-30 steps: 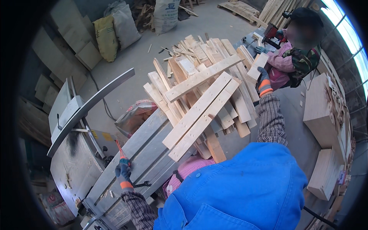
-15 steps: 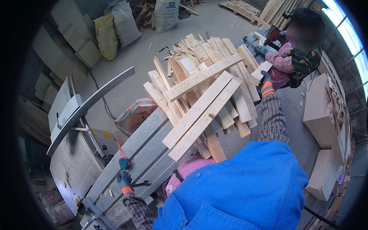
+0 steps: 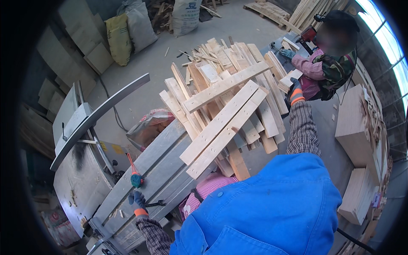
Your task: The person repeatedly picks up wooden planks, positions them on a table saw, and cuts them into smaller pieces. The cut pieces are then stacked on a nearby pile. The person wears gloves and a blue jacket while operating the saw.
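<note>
My right hand (image 3: 296, 92), in a dark glove with an orange cuff, is closed on the near end of a short wooden board (image 3: 291, 80) at the right of the wood heap. My left hand (image 3: 137, 200), gloved alike, rests on the grey slatted machine table (image 3: 159, 155) with its fingers loosely forward, nothing visible in them. Just beyond its fingertips lies a teal tape measure (image 3: 136, 180) with a red strap. A black lever (image 3: 156, 203) is beside the left wrist. Two long pale boards (image 3: 225, 127) top the wood heap nearest me.
A co-worker (image 3: 327, 59) stands at the far right by a bench with a red power tool (image 3: 307, 35). A curved metal arm (image 3: 102, 114) spans the machine at left. Sacks (image 3: 117, 41) stand at the back; large wooden blocks (image 3: 356, 127) are stacked at right.
The co-worker's gloved hand and the red tool have shifted slightly to the left. My own hands stay almost in place, the right one still on the short board.
</note>
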Action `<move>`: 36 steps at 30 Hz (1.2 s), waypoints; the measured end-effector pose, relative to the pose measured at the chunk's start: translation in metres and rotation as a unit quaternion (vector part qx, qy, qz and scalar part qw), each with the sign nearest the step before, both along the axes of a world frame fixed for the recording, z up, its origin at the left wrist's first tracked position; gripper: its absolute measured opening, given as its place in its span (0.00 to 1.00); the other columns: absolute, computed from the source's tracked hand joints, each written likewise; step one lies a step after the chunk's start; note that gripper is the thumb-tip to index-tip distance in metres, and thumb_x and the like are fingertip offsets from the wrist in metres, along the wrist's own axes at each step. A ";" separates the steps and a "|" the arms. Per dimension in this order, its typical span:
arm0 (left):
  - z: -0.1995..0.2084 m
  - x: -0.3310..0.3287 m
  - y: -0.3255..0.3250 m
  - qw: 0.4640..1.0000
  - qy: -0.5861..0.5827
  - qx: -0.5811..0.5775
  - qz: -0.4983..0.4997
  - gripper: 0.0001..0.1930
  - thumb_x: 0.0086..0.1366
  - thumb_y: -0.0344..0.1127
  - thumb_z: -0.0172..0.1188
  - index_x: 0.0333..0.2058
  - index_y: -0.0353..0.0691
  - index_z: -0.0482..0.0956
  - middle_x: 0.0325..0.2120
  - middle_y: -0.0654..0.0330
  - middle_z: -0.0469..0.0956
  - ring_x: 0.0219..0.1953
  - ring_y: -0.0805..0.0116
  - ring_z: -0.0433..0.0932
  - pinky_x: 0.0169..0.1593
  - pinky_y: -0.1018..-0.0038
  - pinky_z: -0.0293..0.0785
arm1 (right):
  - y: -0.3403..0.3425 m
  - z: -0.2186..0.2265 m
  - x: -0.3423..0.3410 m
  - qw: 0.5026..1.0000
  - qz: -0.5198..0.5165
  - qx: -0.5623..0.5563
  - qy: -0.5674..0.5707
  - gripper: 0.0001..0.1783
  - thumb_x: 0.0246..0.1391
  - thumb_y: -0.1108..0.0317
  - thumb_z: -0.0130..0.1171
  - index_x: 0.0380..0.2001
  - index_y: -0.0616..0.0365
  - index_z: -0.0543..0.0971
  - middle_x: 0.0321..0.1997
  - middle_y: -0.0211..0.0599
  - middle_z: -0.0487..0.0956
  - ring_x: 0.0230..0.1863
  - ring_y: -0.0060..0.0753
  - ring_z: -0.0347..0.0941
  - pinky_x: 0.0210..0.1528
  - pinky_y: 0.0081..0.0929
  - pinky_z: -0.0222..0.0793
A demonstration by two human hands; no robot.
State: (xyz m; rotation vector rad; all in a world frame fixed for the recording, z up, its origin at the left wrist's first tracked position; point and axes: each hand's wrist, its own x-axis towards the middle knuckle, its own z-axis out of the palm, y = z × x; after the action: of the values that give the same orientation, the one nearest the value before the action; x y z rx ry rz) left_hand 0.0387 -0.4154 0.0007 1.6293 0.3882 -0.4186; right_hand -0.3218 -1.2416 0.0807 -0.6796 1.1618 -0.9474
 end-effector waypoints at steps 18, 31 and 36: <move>0.004 -0.007 -0.014 1.000 0.009 0.018 -0.008 0.11 0.64 0.40 0.63 0.40 0.45 0.71 0.27 0.64 0.74 0.22 0.78 0.70 0.22 0.83 0.64 | -0.020 -0.013 0.005 0.997 0.000 -0.011 -0.080 0.24 0.47 0.55 0.64 0.48 0.50 0.78 0.44 0.34 0.83 0.41 0.44 0.78 0.41 0.44 0.72; -0.008 -0.005 0.002 0.999 0.016 0.006 -0.035 0.15 0.63 0.41 0.63 0.45 0.42 0.73 0.31 0.61 0.78 0.26 0.75 0.75 0.26 0.80 0.70 | -0.061 0.010 -0.003 0.993 0.005 0.010 -0.122 0.17 0.52 0.57 0.64 0.47 0.37 0.79 0.40 0.28 0.82 0.33 0.35 0.78 0.28 0.33 0.76; 0.002 -0.016 0.010 1.000 0.023 -0.004 -0.008 0.11 0.64 0.37 0.60 0.43 0.43 0.72 0.27 0.62 0.75 0.23 0.77 0.71 0.23 0.82 0.65 | -0.057 0.033 0.024 0.991 -0.090 -0.042 -0.086 0.15 0.55 0.53 0.63 0.46 0.37 0.79 0.39 0.30 0.83 0.32 0.33 0.79 0.26 0.33 0.78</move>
State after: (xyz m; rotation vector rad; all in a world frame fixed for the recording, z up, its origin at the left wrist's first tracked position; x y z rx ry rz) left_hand 0.0224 -0.4057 0.0029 1.6171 0.4082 -0.4700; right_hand -0.2982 -1.2981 0.1139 -0.5543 1.0460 -1.1889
